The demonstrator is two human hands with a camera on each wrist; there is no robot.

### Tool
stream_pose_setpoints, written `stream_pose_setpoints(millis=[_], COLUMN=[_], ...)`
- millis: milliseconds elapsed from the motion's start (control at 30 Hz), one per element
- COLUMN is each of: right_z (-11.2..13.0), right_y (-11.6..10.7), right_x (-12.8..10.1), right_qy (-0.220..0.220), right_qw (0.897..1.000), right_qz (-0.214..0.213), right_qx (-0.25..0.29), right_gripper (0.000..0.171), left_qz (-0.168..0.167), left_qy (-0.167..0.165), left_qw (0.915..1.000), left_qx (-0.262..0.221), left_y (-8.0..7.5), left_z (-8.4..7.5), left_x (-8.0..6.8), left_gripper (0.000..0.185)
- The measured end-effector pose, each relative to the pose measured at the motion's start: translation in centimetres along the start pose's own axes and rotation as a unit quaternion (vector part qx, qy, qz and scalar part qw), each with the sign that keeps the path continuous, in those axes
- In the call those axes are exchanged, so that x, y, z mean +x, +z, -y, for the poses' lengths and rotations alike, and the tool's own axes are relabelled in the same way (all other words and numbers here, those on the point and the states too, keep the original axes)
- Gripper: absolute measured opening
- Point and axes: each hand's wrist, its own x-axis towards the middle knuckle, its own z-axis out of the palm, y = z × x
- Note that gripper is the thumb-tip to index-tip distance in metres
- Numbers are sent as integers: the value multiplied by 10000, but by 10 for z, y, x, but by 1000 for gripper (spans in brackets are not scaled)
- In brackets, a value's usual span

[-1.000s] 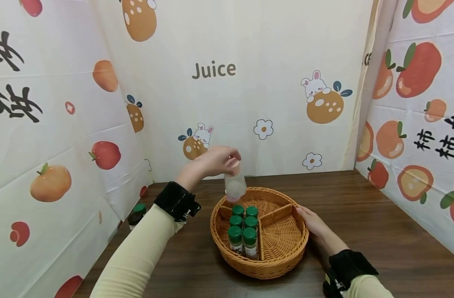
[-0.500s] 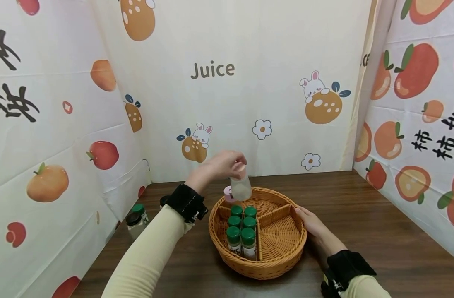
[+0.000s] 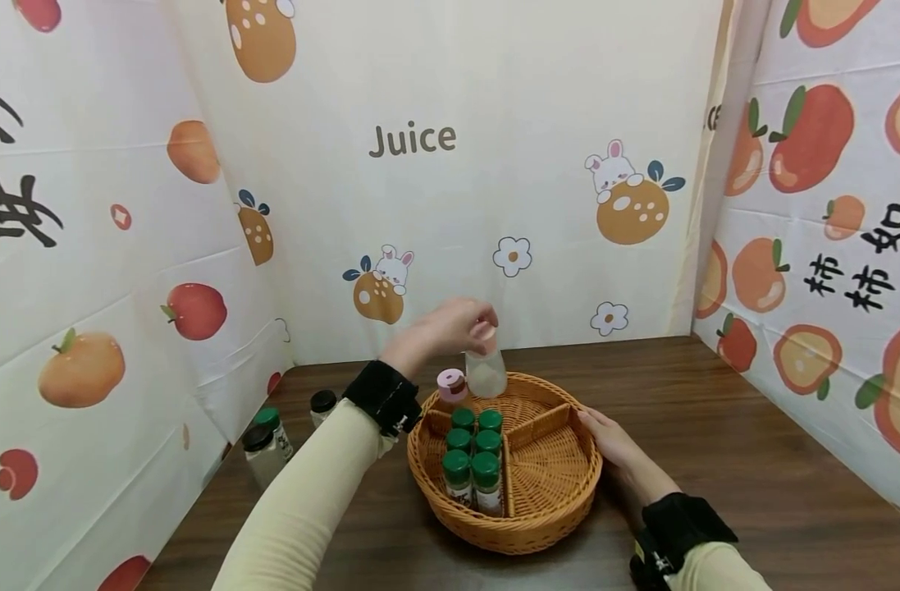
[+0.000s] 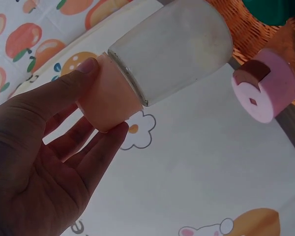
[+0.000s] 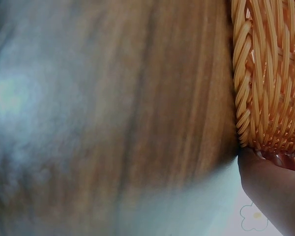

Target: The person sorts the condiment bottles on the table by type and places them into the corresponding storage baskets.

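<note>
My left hand (image 3: pixel 450 328) pinches the pink cap of a seasoning jar (image 3: pixel 486 375) between thumb and fingers. In the left wrist view this jar (image 4: pixel 174 51) has a cloudy clear body, tilted. It hangs above the back of the round wicker basket (image 3: pixel 497 538). In the basket's left section stand several green-capped bottles (image 3: pixel 486 470). Behind them is a jar with a lilac flip lid (image 3: pixel 452 384), also seen as a lilac lid (image 4: pixel 265 86) beside the held jar. My right hand (image 3: pixel 615 443) grips the basket's right rim; the right wrist view shows the woven wall (image 5: pixel 270 73) against it.
On the left of the dark wooden table (image 3: pixel 671 386) stand a black-capped jar (image 3: pixel 263 451), a green-capped bottle (image 3: pixel 275 431) and another black-capped jar (image 3: pixel 322 405). Dividers (image 3: pixel 541 425) split the basket into sections. Fruit-printed cloth hangs round three sides.
The left hand has moved slightly right with the pink-capped jar, over the basket's back section. The lilac-lidded jar has come into sight behind it. The right hand stays on the rim.
</note>
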Motion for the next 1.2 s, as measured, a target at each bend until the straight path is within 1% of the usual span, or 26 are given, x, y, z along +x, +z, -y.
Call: stream_pose_setpoints(millis=[167, 400, 567, 733, 867, 967, 1133, 1200], right_z=[-1, -1, -1, 0, 1, 2, 0, 0], right_y=[0, 1, 1, 1, 0, 0, 0, 1], right_x=[0, 2, 1, 1, 1, 1, 0, 0], right_qy=[13, 25, 47, 70, 92, 93, 67, 54], right_qw=[10000, 9999, 9999, 9999, 9999, 9999, 9999, 9999], right_qz=[-53, -117, -110, -103, -87, -93, -122, -133], right_qx=[20, 12, -32, -42, -49, -21, -35, -62], right_gripper=[63, 62, 62, 62, 62, 61, 61, 60], left_qz=[43, 175, 317, 431, 530, 692, 989, 1100], left_qy=[6, -143, -114, -183, -101, -44, 84, 155], left_qw=[9999, 9992, 9991, 9987, 9985, 9976, 9950, 9938], left_qx=[-156, -343, -267, -220, -33, 39, -76, -45], left_y=[9, 15, 18, 26, 32, 35, 38, 40], left_z=[0, 4, 6, 9, 12, 12, 11, 11], left_x=[5, 8, 12, 15, 18, 20, 21, 21], left_gripper=[38, 36, 37, 38, 34, 31, 28, 28])
